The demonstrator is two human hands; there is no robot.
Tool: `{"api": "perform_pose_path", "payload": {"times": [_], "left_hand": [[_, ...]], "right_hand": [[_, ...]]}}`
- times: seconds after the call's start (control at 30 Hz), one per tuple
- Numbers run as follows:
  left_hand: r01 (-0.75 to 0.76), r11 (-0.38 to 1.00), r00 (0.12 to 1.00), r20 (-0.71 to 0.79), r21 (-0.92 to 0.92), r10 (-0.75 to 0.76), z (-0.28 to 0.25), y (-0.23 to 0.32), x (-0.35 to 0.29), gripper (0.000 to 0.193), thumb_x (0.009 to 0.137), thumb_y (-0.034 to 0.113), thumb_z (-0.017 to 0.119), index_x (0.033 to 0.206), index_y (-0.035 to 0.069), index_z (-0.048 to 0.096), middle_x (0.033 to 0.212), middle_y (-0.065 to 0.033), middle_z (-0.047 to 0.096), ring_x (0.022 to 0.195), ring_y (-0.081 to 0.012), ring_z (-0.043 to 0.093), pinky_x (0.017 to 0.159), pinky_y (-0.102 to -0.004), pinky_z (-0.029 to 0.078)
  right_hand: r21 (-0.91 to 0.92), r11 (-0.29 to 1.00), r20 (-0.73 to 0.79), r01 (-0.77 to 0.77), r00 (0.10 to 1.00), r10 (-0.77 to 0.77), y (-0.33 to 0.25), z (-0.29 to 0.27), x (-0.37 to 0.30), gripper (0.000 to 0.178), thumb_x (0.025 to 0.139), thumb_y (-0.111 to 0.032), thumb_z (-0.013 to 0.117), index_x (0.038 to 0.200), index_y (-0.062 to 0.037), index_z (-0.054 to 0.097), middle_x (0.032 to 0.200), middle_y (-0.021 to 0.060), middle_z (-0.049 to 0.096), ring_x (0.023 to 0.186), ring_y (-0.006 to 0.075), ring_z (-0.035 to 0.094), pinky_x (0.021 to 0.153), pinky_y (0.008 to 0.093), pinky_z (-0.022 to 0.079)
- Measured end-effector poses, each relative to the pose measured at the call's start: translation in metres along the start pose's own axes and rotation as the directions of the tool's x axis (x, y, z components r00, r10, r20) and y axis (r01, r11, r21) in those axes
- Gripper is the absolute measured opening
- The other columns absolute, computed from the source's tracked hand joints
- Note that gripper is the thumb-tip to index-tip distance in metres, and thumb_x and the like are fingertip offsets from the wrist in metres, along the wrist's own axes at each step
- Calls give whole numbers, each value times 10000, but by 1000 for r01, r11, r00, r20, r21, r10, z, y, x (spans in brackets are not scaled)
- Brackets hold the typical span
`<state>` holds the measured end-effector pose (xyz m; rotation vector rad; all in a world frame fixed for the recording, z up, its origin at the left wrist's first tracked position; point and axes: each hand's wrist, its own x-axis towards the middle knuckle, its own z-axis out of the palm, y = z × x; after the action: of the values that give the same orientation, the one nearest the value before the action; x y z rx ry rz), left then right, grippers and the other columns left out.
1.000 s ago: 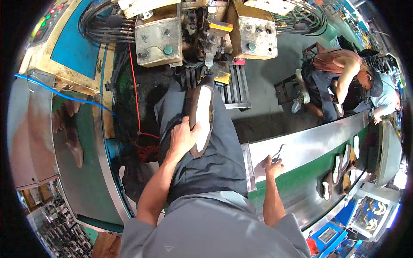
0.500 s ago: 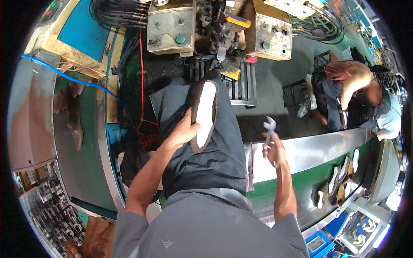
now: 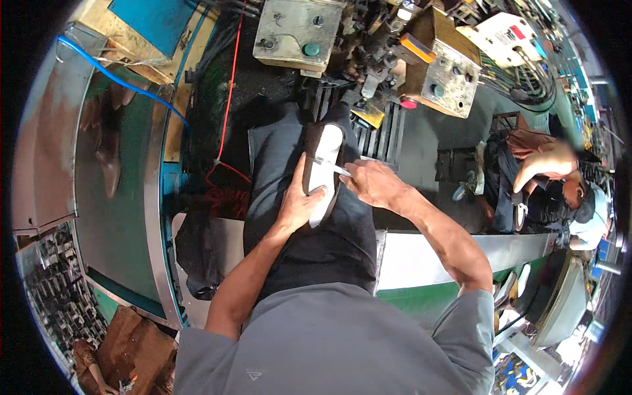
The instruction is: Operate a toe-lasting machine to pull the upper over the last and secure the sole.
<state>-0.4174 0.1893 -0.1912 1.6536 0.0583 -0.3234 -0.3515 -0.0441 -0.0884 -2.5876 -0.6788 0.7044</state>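
Note:
A dark brown shoe upper [image 3: 314,141] rests across my lap, its white underside [image 3: 321,179] facing up and its length pointing away from me. My left hand [image 3: 301,204] grips it along the left side and near end, fingers round the edge. From the right, my right hand [image 3: 372,182] holds a silver metal tool [image 3: 332,166] with a claw-like head. The tool's head lies over the white underside, around its middle; whether it presses in there I cannot tell.
Ahead stands a machine with control boxes [image 3: 299,33], [image 3: 444,66] and a slatted metal rack [image 3: 388,131]. A metal-edged conveyor [image 3: 421,260] runs to my right, with shoes [image 3: 510,289] further along. Shoes lie in the left trough [image 3: 108,158]. Another person [image 3: 526,158] sits far right.
My right hand has swung in from the right with the silver tool, bringing it onto the shoe. My left hand still holds the shoe. The whole view has tilted and shifted.

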Motion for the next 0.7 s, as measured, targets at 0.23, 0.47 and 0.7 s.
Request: {"api": "perform_pose_path", "payload": {"times": [0.23,0.47,0.7], "left_hand": [[72,996,997,2,61,-73,-6,5,5,1035,937,195,827,1756,206,195,1453,-289,656,1314,-409,673,1110,-450,513],[112,991,987,104,76,-120,-12,12,9,1048,972,284,819,1770,203,144,1548,-274,589,1396,-363,611,1132,-438,497],[443,818,896,210,-367,-391,-13,11,46,949,1074,499,682,1764,112,156,1743,-189,336,1582,-309,351,1279,-430,316]], "right_hand": [[-8,992,-232,125,965,-124,27,31,2,398,1099,-351,619,933,7,669,864,222,696,814,463,711,713,558,575],[18,998,-32,-57,998,58,31,28,-9,484,1119,-393,579,884,19,676,772,278,681,754,506,687,693,580,542],[36,997,11,-69,998,69,35,23,-6,464,1125,-380,567,936,29,678,802,276,684,814,514,686,736,578,547]]}}
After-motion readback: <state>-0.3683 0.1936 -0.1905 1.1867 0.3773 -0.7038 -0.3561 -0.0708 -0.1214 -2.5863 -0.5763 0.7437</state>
